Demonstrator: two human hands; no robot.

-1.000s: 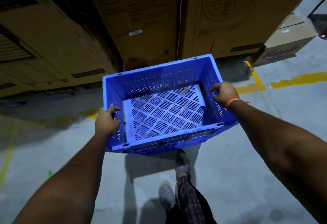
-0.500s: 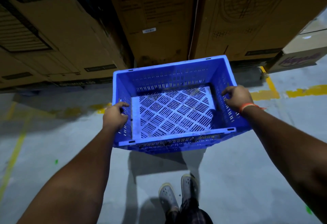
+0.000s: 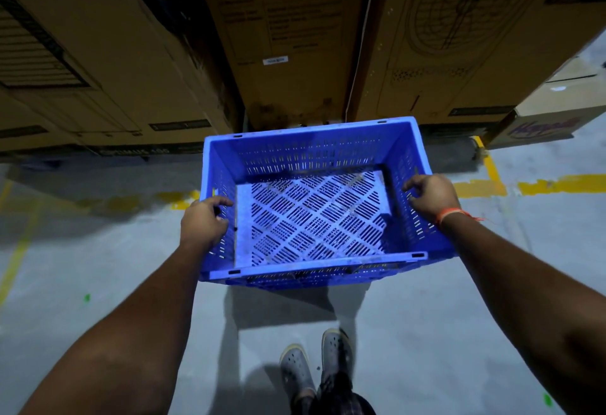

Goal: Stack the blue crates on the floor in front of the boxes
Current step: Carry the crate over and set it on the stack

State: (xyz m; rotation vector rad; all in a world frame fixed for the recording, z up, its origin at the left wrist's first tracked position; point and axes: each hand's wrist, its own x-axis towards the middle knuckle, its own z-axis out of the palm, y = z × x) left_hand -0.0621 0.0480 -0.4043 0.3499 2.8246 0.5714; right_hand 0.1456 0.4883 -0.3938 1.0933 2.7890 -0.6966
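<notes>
From the head camera, looking down past both forearms: a blue slotted plastic crate [image 3: 311,204] is held out in front of the person, above the grey concrete floor [image 3: 98,267], with its dark shadow falling on the floor beneath and toward the feet. The left hand [image 3: 203,221] grips the crate's left rim, fingers curled over the edge and into the inside wall. The right hand [image 3: 433,196] grips the right rim the same way, fingers hooked over the top edge; an orange thread band [image 3: 451,214] circles that wrist. The crate is empty, its lattice bottom plainly showing, and it sits roughly level between the hands. Its far edge lies close to a row of tall brown cardboard boxes [image 3: 295,37] standing on the floor. A smaller carton with purple lettering [image 3: 541,126] stands at the right end of the row. Worn yellow floor lines [image 3: 557,185] run behind the crate. Two grey perforated clogs [image 3: 314,365] show below.
</notes>
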